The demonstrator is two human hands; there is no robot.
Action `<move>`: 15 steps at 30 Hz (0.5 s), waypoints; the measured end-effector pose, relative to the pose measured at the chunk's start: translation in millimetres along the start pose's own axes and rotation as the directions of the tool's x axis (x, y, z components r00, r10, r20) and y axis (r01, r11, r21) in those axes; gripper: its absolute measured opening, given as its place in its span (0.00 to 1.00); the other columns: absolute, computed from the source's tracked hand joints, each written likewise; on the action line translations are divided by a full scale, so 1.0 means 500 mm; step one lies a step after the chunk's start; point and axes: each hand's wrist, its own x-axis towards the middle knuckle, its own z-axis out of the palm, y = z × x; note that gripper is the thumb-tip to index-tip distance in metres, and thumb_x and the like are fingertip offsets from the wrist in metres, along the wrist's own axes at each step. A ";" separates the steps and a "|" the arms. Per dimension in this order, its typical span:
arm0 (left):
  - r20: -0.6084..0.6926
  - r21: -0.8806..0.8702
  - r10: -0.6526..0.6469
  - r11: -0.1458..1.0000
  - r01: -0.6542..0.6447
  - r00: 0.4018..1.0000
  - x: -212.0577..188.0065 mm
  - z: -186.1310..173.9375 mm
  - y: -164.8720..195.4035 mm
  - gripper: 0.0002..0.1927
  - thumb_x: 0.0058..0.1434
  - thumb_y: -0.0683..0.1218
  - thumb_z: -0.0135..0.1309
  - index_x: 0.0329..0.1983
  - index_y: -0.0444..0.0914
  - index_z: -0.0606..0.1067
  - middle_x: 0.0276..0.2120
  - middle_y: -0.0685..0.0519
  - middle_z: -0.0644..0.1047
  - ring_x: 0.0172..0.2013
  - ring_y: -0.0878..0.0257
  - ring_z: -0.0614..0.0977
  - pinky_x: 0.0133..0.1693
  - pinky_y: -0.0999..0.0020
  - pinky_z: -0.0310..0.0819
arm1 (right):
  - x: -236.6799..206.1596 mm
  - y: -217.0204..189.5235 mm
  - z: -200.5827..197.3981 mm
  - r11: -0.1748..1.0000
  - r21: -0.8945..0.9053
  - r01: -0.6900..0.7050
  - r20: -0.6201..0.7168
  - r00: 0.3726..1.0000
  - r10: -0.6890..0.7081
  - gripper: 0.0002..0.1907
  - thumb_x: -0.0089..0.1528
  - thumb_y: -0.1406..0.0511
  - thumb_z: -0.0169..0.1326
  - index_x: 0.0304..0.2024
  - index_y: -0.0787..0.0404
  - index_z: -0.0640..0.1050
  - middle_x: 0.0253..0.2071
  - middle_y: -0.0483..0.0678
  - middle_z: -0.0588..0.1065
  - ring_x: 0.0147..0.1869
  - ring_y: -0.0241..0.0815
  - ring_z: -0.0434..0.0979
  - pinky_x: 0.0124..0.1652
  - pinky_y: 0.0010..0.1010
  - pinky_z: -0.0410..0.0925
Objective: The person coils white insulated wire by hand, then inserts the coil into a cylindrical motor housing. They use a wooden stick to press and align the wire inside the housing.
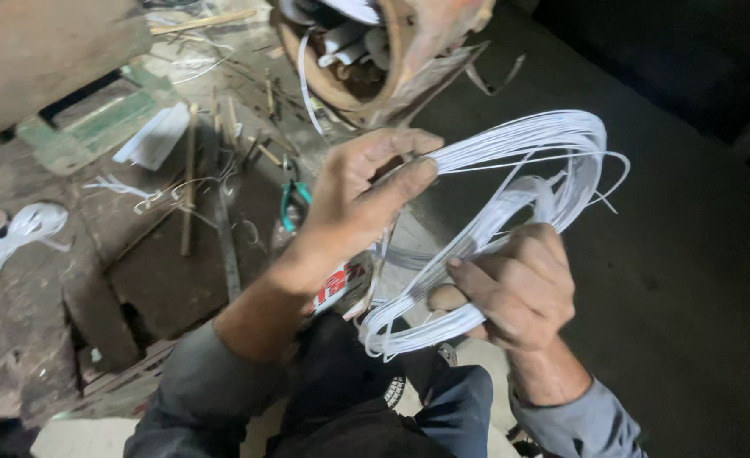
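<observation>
A coil of thin white wire (553,161) is held up in front of me, looped into a long oval. My left hand (354,199) pinches the coil's upper left edge between thumb and fingers. My right hand (519,284) grips the coil's lower side in a fist, with the strands running through it. Grey sleeves cover both forearms, and my dark trouser leg shows below.
A rusty motor housing (409,51) with white windings sits at the top. Green-handled pliers (292,203), wooden sticks (188,178) and scraps litter the dirty floor at left. A second white wire bundle (19,233) lies at the far left. Dark ground lies to the right.
</observation>
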 end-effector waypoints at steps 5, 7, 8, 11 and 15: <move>0.024 0.061 0.032 0.998 -0.034 0.999 -0.006 -0.011 0.020 0.12 0.70 0.42 0.58 0.53 0.32 0.79 0.35 0.55 0.82 0.32 0.74 0.79 0.34 0.77 0.74 | 0.048 0.029 0.033 0.997 0.037 0.067 0.044 0.997 -0.069 0.17 0.55 0.54 0.63 0.31 0.61 0.80 0.19 0.41 0.62 0.22 0.41 0.62 0.26 0.38 0.54; 0.064 -0.070 -0.027 0.997 0.032 0.998 -0.013 -0.015 0.033 0.11 0.71 0.40 0.57 0.54 0.31 0.80 0.39 0.54 0.82 0.36 0.73 0.79 0.39 0.76 0.74 | 0.053 0.040 0.052 0.994 0.083 0.068 0.049 0.996 -0.073 0.16 0.55 0.54 0.63 0.30 0.61 0.80 0.19 0.42 0.62 0.22 0.42 0.63 0.26 0.38 0.54; 0.084 -0.131 -0.058 0.989 0.069 0.995 -0.018 -0.015 0.040 0.11 0.72 0.40 0.57 0.54 0.30 0.80 0.40 0.54 0.82 0.38 0.73 0.79 0.41 0.75 0.75 | 0.053 0.042 0.063 0.993 0.108 0.052 0.041 0.998 -0.057 0.17 0.56 0.54 0.65 0.30 0.61 0.79 0.20 0.42 0.63 0.23 0.42 0.63 0.26 0.39 0.55; 0.084 -0.269 -0.136 0.951 0.154 0.987 -0.029 -0.015 0.052 0.11 0.72 0.39 0.55 0.54 0.29 0.79 0.43 0.52 0.83 0.43 0.70 0.81 0.46 0.74 0.78 | 0.050 0.041 0.082 0.978 0.209 -0.017 0.007 1.000 0.016 0.19 0.60 0.54 0.66 0.34 0.64 0.79 0.27 0.46 0.72 0.30 0.46 0.73 0.32 0.40 0.64; 0.027 -0.166 -0.088 0.982 0.091 0.996 -0.027 -0.018 0.041 0.11 0.71 0.40 0.56 0.54 0.30 0.79 0.45 0.52 0.83 0.45 0.70 0.82 0.49 0.74 0.78 | 0.065 0.026 0.075 0.942 0.335 0.021 -0.085 0.996 0.008 0.21 0.60 0.53 0.63 0.33 0.67 0.79 0.28 0.51 0.75 0.32 0.51 0.79 0.39 0.49 0.75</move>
